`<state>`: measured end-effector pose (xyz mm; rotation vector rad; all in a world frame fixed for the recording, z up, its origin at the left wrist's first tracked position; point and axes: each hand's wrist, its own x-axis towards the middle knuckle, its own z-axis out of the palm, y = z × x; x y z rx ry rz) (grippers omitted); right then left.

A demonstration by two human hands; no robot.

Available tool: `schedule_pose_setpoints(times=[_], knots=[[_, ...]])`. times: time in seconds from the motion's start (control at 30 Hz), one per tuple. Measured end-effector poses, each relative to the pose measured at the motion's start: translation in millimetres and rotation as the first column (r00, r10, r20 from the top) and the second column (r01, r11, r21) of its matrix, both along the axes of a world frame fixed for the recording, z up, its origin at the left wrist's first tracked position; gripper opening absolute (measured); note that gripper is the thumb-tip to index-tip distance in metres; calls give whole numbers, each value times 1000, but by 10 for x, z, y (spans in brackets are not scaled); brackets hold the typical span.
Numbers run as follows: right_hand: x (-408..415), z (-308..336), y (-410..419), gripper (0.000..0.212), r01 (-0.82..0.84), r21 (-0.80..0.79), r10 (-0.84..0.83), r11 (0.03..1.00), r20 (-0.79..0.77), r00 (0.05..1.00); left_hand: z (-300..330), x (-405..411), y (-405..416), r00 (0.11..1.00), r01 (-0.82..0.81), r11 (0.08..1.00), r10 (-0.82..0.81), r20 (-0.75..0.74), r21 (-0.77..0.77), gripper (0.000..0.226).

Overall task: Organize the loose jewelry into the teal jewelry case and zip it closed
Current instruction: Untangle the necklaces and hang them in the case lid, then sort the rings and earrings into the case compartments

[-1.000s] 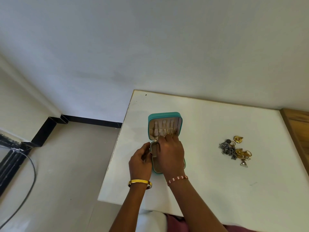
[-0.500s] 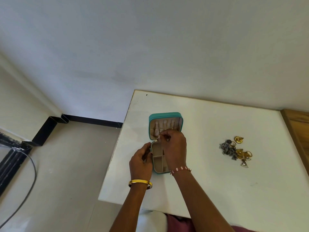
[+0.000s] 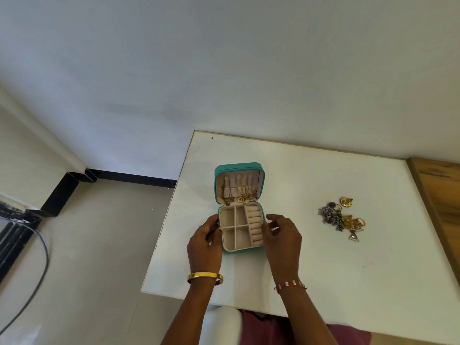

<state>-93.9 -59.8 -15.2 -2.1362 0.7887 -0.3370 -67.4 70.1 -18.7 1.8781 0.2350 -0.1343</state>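
So: square teal zip-around jewelry case [image 3: 239, 207] sits open near the 9 o'clock edge of the white laminate table [image 3: 323, 270], lid propped up at the case's 12 o'clock. Left hand [image 3: 205, 245] rests against the base's 9 o'clock wall, fingertips curled lightly on the rim, so a steadying grip on the case. Right hand [image 3: 282, 236] hovers just off the 3 o'clock wall, fingers loosely bent, nothing in it.

Loose pile of gold and dark-grey metal jewelry [image 3: 342, 217] lies well apart at the case's 3 o'clock. Flower-shaped pieces, rings and one triangular pendant, all tangled together.

Step in hand, as I read it: fetch the next piece from the pile.
- Keep the left hand bracing the base; the case looks light and would likely slide on the smooth table.
- Pinch one piece at a time and lift slowly, since prongs and hooks probably snag neighbours.
- Rings go into the padded roll slots on the 3 o'clock side of the tray; bulkier flower pieces suit the four square compartments at 9 o'clock.
- Don't overfill, or the zip may not clear.

Materials: beige velvety lining, soft dividers, rounded corners on a faux-leather-looking shell. Gold chain necklaces [image 3: 240, 197] already hang from the lid's tabs, pendants bunched at the hinge line. Tuck them in before closing, or they could catch in the zip.
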Motion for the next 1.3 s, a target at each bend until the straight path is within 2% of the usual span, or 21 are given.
schedule_pose_setpoints(times=[0.17,0.47,0.7,0.77,0.83,1.0,1.17,1.3], knots=[[-65,4,-36,21,-22,70,22,997,0,1000,20,-13,-78,1000,-1,1000,1,9,9,34],[-389,27,-449,22,119,126,-115,985,-40,993,48,-183,-525,995,95,995,-95,-9,-22,34],[-444,24,-545,23,123,130,-118,984,-47,992,77,-213,-598,991,136,991,-136,-16,-5,34],[-456,21,-521,25,124,75,-122,989,-33,992,79,-202,-566,990,139,990,-138,-37,19,34],[-465,31,-470,24,98,-63,-98,993,2,995,67,-234,-526,991,130,990,-128,-49,45,33],[-293,109,-233,14,-75,-328,74,942,-16,997,43,-369,-491,994,102,994,-100,-42,42,31],[-146,54,-149,22,-150,-368,109,918,-132,985,36,-422,-511,990,144,988,-144,-5,54,32],[-114,75,-131,14,-154,-353,120,923,-116,986,10,-426,-505,988,153,986,-153,-1,73,33]])
